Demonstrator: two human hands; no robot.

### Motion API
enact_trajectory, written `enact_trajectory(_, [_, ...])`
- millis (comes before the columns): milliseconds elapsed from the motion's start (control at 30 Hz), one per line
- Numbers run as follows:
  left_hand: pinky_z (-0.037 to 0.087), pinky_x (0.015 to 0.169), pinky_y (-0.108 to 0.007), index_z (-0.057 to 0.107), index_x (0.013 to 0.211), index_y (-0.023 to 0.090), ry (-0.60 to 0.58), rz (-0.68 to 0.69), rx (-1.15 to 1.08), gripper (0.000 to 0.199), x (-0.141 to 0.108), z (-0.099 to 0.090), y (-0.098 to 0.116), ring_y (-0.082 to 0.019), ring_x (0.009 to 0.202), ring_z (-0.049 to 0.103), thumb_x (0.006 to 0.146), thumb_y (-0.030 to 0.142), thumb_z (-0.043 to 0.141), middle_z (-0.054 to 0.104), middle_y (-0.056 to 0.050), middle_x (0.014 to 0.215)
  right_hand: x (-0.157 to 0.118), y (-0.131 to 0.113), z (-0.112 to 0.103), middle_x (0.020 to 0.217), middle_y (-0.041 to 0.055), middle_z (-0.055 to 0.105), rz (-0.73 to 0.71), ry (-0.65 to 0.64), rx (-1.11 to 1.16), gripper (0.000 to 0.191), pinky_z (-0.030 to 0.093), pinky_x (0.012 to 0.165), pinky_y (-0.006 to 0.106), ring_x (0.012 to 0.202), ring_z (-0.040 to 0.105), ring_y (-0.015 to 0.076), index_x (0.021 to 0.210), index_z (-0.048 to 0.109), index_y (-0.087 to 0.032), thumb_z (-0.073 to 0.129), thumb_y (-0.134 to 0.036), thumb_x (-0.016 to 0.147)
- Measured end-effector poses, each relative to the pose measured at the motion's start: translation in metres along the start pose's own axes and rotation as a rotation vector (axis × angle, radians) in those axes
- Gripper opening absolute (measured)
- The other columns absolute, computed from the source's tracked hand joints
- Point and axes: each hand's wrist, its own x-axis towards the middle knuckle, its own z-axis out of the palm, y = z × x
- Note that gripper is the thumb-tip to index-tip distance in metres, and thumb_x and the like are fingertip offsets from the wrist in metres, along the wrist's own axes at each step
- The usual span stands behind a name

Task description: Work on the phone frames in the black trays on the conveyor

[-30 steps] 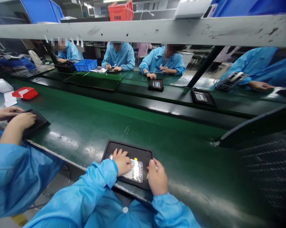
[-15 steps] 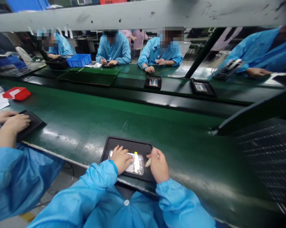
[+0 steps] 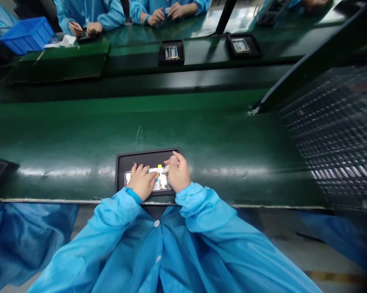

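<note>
An opened smartphone (image 3: 163,183) with bare circuitry lies flat in a black tray (image 3: 120,167) at the near edge of the bench. My left hand (image 3: 140,181) rests on the phone's left part, its fingers spread, covering some of it. A pale, blunt-pointed stick (image 3: 165,169) is pinched in my right hand (image 3: 179,173), its tip over the right part of the phone; whether it touches cannot be made out. A small yellow tab (image 3: 160,166) shows at the phone's far edge, between my hands.
Across the green bench (image 3: 79,134), two black trays (image 3: 181,59) hold opened phones. Co-workers' hands (image 3: 156,17) are busy at the far side beside a blue bin (image 3: 29,34). To my right stand a slanted dark post (image 3: 293,77) and a mesh panel (image 3: 339,134).
My view has tilted downward. My right hand has brought the pale stick leftward, from beside the phone to over its right part. My left hand stays on the phone.
</note>
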Motion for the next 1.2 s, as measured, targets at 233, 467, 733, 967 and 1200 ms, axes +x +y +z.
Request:
enact_trajectory(233, [0.032, 0.093, -0.053, 0.063, 0.097, 0.023, 0.019, 0.043, 0.036, 0.03, -0.001, 0.002, 0.001, -0.028, 0.101, 0.048, 0.086, 0.031, 0.037, 0.057, -0.009, 0.105, -0.001, 0.006, -0.001, 0.072, 0.0005, 0.063, -0.083, -0.032, -0.036, 0.039, 0.049, 0.057, 0.025, 0.056, 0.059, 0.011, 0.107, 0.049, -0.019, 0.043, -0.047, 0.082])
enact_trajectory(467, [0.032, 0.094, -0.052, 0.061, 0.097, 0.02, -0.01, 0.07, 0.072, 0.029, -0.001, 0.001, 0.001, -0.027, 0.1, 0.048, 0.086, 0.027, 0.036, 0.056, -0.01, 0.104, -0.001, 0.014, 0.0, 0.077, 0.0017, 0.063, -0.116, -0.077, -0.057, 0.039, 0.05, 0.063, 0.028, 0.063, 0.06, 0.0125, 0.11, 0.049, -0.02, 0.043, -0.048, 0.082])
enact_trajectory(733, [0.032, 0.093, -0.053, 0.061, 0.097, 0.02, -0.043, 0.065, 0.102, 0.027, 0.001, 0.0, 0.004, -0.028, 0.1, 0.048, 0.085, 0.027, 0.038, 0.055, -0.011, 0.104, -0.003, 0.007, -0.003, 0.085, 0.0059, 0.063, -0.243, -0.105, -0.161, 0.04, 0.05, 0.071, 0.032, 0.07, 0.061, 0.0152, 0.106, 0.049, -0.019, 0.038, -0.049, 0.083])
enact_trajectory(967, [0.032, 0.095, -0.053, 0.06, 0.1, 0.019, -0.052, 0.058, 0.114, 0.028, 0.001, 0.0, 0.004, -0.028, 0.102, 0.047, 0.085, 0.026, 0.038, 0.055, -0.011, 0.106, -0.003, 0.007, -0.003, 0.089, 0.0086, 0.063, -0.306, -0.113, -0.239, 0.04, 0.05, 0.076, 0.035, 0.082, 0.061, 0.018, 0.106, 0.049, -0.018, 0.035, -0.048, 0.083])
enact_trajectory(1200, [0.031, 0.096, -0.054, 0.059, 0.101, 0.019, -0.081, 0.052, 0.088, 0.027, 0.0, 0.0, 0.003, -0.029, 0.106, 0.046, 0.084, 0.024, 0.038, 0.054, -0.011, 0.108, -0.005, -0.004, -0.002, 0.088, 0.0077, 0.064, -0.476, -0.149, -0.398, 0.036, 0.05, 0.073, 0.031, 0.081, 0.061, 0.0176, 0.098, 0.055, -0.017, 0.033, -0.042, 0.085])
